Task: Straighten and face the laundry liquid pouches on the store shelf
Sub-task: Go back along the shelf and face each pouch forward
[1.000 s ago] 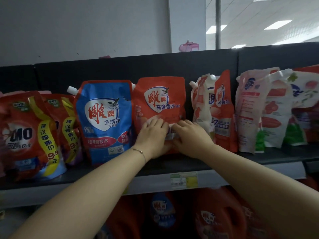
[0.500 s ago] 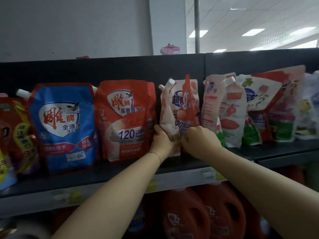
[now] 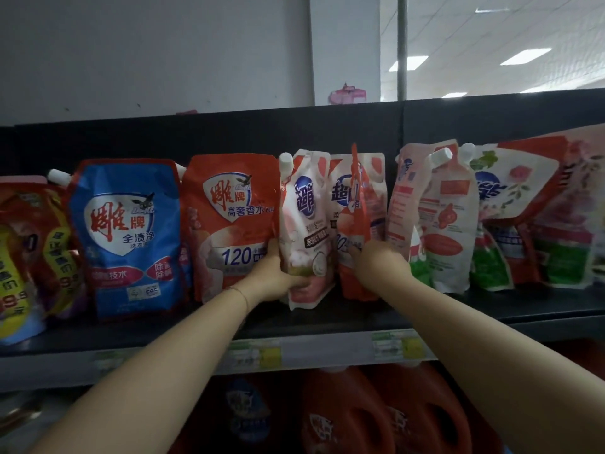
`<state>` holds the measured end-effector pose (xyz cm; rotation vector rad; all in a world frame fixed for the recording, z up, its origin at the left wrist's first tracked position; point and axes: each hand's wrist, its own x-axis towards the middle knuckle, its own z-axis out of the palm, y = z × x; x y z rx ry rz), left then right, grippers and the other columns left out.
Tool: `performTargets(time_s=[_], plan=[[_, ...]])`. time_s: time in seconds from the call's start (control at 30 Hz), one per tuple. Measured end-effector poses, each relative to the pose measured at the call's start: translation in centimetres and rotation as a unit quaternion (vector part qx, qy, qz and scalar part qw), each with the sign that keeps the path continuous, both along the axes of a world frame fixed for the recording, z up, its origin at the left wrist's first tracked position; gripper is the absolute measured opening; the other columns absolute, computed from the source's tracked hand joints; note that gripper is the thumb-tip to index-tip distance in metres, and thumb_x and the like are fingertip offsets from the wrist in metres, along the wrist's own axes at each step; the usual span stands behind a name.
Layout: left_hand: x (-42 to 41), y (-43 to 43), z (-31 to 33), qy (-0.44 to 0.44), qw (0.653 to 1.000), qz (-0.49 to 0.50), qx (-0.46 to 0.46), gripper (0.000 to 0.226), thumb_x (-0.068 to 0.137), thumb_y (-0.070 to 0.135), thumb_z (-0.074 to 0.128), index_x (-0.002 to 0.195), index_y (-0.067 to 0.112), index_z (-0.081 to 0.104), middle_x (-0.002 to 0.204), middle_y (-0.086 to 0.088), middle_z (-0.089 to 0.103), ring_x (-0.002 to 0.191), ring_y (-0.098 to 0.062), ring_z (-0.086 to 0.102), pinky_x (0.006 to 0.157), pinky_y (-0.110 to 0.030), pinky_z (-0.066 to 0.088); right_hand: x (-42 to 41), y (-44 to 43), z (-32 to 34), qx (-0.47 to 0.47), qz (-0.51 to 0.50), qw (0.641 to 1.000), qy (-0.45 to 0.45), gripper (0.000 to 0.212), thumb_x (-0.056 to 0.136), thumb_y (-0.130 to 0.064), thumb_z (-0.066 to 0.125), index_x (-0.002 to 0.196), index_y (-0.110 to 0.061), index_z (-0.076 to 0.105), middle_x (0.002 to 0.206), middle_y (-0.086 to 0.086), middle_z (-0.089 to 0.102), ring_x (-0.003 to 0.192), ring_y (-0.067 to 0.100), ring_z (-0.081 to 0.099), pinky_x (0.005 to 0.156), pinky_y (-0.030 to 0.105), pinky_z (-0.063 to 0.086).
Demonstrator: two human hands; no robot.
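Left hand grips white pouch at lower left edge, fingers curled round it; right hand pinches adjacent orange pouch.

A plain grey wall fills the left. Far right, a metal pole rises beside bright ceiling lights.
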<state>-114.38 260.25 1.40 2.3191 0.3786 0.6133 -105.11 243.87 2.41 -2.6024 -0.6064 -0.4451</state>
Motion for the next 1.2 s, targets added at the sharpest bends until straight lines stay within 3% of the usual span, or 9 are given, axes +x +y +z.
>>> performTargets(time_s=[0.1,0.4,0.53,0.63,0.77,0.9,1.0,1.1,1.2], plan=[[0.1,-0.4,-0.5,-0.037,0.999,0.023,-0.018,0.094,0.071,0.025,0.083,0.145,0.022,0.025,0.139,-0.003,0.049,0.124,-0.026,0.049,0.1,-0.034,0.043,-0.6,0.4,-0.4,-0.019,-0.009,0.999,-0.029,0.024,0.095,-0.011,0.045,0.113,-0.002,0.057,0.114,0.016,0.06,0.102,0.033,0.062,0.068,0.035,0.045],[2.1,-1.3,-1.7,-0.132,0.985,0.062,-0.089,0.055,0.079,0.025,0.076,0.126,0.015,0.05,0.122,-0.003,0.061,0.111,-0.022,0.058,0.087,-0.028,0.046,-3.9,-0.1,-1.0,0.087,0.055,0.976,-0.192,0.028,0.097,-0.034,0.044,0.087,-0.012,0.059,0.09,0.009,0.069,0.082,0.033,0.065,0.061,0.031,0.035],[3.1,-2.0,-1.8,-0.135,0.985,0.011,-0.111,0.022,0.095,0.023,0.056,0.116,0.016,0.058,0.116,-0.003,0.064,0.113,-0.024,0.059,0.098,-0.037,0.047,-5.5,-0.2,-0.8,0.142,0.103,0.949,-0.261,0.026,0.097,-0.026,0.043,0.076,-0.013,0.053,0.075,0.008,0.065,0.066,0.029,0.061,0.057,0.029,0.034],[3.8,-2.6,-1.3,-0.127,0.983,0.0,-0.13,0.031,0.102,0.017,0.042,0.129,0.005,0.053,0.125,-0.016,0.059,0.113,-0.029,0.058,0.095,-0.033,0.048,-5.8,-0.1,-1.1,0.186,0.108,0.917,-0.336,0.032,0.083,-0.02,0.062,0.056,-0.011,0.05,0.047,0.006,0.055,0.038,0.025,0.051,0.044,0.023,0.027],[4.3,-3.4,-0.2,-0.079,0.972,-0.06,-0.212,0.029,0.101,0.008,0.042,0.127,0.001,0.052,0.111,-0.017,0.063,0.076,-0.013,0.065,0.058,-0.016,0.052,-5.0,-0.5,-1.8,0.195,0.108,0.895,-0.385,0.026,0.074,-0.021,0.058,0.051,-0.011,0.051,0.043,0.004,0.053,0.037,0.023,0.05,0.043,0.02,0.023],[5.7,-5.2,0.7,-0.038,0.976,-0.025,-0.212,0.026,0.101,0.0,0.03,0.115,-0.001,0.052,0.096,-0.028,0.058,0.079,-0.01,0.071,0.068,-0.016,0.051,-4.0,-0.8,-2.3,0.195,0.141,0.882,-0.405,0.026,0.073,-0.015,0.062,0.052,-0.011,0.05,0.045,0.005,0.054,0.04,0.024,0.05,0.04,0.023,0.034],[8.2,-3.2,1.1,0.021,0.991,0.038,-0.124,0.034,0.102,0.008,0.036,0.123,-0.016,0.049,0.124,-0.034,0.052,0.12,-0.033,0.055,0.096,-0.03,0.04,-3.5,-1.0,-2.6,0.174,0.176,0.87,-0.426,0.037,0.058,0.001,0.08,0.048,-0.011,0.047,0.042,0.005,0.049,0.038,0.024,0.046,0.041,0.024,0.036],[8.3,-1.1,0.8,0.081,0.987,0.125,-0.06,0.054,0.096,0.043,0.049,0.127,-0.001,0.056,0.125,-0.022,0.059,0.114,-0.034,0.057,0.093,-0.035,0.045,-3.1,-1.2,-2.7,0.139,0.2,0.857,-0.454,0.04,0.046,0.008,0.083,0.046,-0.01,0.047,0.042,0.005,0.045,0.037,0.025,0.044,0.042,0.025,0.038],[6.4,-1.0,1.0,0.08,0.989,0.109,-0.06,0.044,0.093,0.029,0.057,0.128,0.002,0.057,0.129,-0.017,0.059,0.114,-0.031,0.058,0.09,-0.029,0.045,-2.8,-1.2,-2.8,0.119,0.261,0.843,-0.456,0.035,0.051,0.011,0.082,0.051,-0.006,0.051,0.047,0.009,0.048,0.041,0.029,0.046,0.045,0.031,0.047]])
